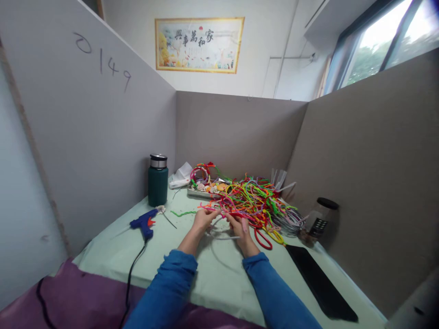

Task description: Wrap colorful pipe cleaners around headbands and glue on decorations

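A loose heap of pipe cleaners [252, 198] in red, yellow, green, orange and pink sprawls tangled across the bench, its near edge touching both hands; one pale strand [222, 236] curves flat beneath them

Both hands, left hand [203, 219] and right hand [241, 228], pinch pipe cleaners [252, 198] at the pile's near edge; glue gun [144, 223] lies left of the pile, flask [158, 180] behind the gun.
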Demonstrator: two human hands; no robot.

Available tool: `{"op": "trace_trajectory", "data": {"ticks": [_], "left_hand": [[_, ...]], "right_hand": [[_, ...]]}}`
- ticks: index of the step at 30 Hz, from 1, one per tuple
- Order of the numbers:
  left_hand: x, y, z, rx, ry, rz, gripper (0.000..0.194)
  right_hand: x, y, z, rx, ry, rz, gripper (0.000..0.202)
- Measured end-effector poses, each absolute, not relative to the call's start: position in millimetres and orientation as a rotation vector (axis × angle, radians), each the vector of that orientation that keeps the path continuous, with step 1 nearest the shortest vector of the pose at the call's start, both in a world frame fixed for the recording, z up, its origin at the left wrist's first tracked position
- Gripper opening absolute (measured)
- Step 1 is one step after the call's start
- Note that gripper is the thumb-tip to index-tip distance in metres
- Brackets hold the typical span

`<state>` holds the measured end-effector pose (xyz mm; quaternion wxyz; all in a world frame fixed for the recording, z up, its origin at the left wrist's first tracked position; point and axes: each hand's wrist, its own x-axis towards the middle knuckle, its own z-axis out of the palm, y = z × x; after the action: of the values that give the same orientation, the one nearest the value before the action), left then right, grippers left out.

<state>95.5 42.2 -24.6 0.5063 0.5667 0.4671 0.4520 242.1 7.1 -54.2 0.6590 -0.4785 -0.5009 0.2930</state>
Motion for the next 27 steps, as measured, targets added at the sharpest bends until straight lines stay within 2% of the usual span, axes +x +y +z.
{"op": "trace_trajectory", "data": {"ticks": [4, 8, 16, 22, 27], "left_hand": [[102, 45, -34, 1.538, 1.007, 0.959, 0.041], [101, 38, -30, 1.439, 0.972, 0.912, 0.041], [93, 29, -14, 1.193, 0.801, 0.789, 0.026], [102, 42, -31, 1.483, 1.004, 1.031, 0.041], [102, 50, -33, 1.747, 0.871, 1.370, 0.020]], "right_hand": [[239, 3, -50, -1.070, -1.161, 0.644, 0.032], [238, 3, -51, -1.064, -1.184, 0.670, 0.033], [239, 6, -53, -1.009, -1.190, 0.789, 0.035], [241, 7, -51, -1.019, -1.020, 0.777, 0.034], [244, 14, -54, -0.968, -0.887, 0.835, 0.033]]}}
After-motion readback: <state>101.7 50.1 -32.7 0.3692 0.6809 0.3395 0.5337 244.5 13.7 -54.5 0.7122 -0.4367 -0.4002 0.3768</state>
